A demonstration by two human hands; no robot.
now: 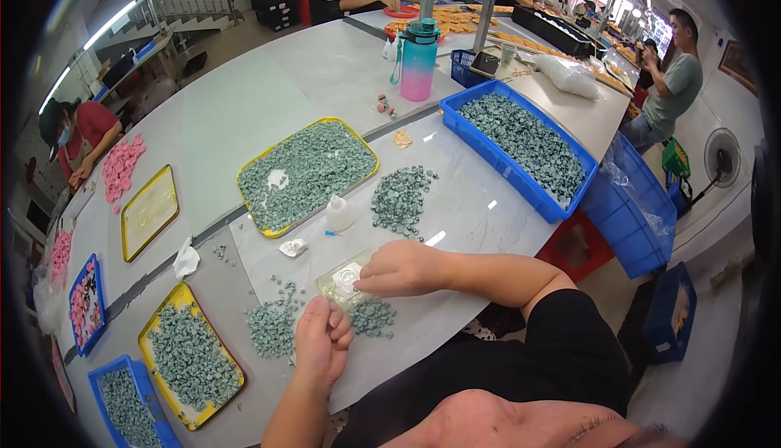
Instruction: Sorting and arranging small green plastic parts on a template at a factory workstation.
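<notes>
My left hand (323, 338) is closed, thumb pressed against curled fingers, at the near edge of a flat, pale yellow-green see-through plate (329, 282). Whatever it pinches, if anything, is hidden or too small to name. Over the plate's right side reaches my right hand (399, 269), fingers bent together beside a whitish round patch (347, 275); its fingertips are largely covered. Small grey-green pieces lie around the plate: one heap (272, 327) left of my left hand, another heap (372, 318) below my right hand, and a third heap (400, 201) farther off.
Beyond the plate stand a white squeeze bottle (338, 214) and a crumpled white tissue (293, 247). Grey-green pieces fill a yellow-rimmed tray (377, 163), a nearer yellow tray (146, 340) and a blue bin (455, 114). A blue-pink drink bottle (418, 65) stands farther back. Other people work around the table.
</notes>
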